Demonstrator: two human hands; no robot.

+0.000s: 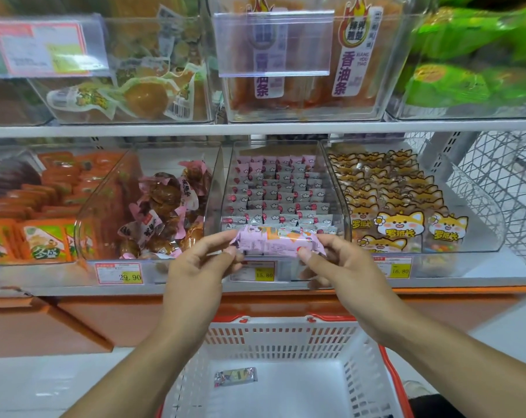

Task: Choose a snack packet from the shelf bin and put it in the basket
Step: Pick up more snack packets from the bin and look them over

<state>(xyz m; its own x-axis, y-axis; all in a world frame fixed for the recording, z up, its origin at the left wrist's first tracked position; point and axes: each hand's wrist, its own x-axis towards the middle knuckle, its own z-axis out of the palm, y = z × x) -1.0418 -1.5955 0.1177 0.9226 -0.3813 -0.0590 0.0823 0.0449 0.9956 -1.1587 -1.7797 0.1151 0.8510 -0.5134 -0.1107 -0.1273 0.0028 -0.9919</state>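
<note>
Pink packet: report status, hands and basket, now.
Left hand and right hand pinch the pink packet by its ends, in front of the shelf bin. Basket below, one small packet inside. Path down clear.

Bare forearms, no sleeves, unadorned hands
</note>
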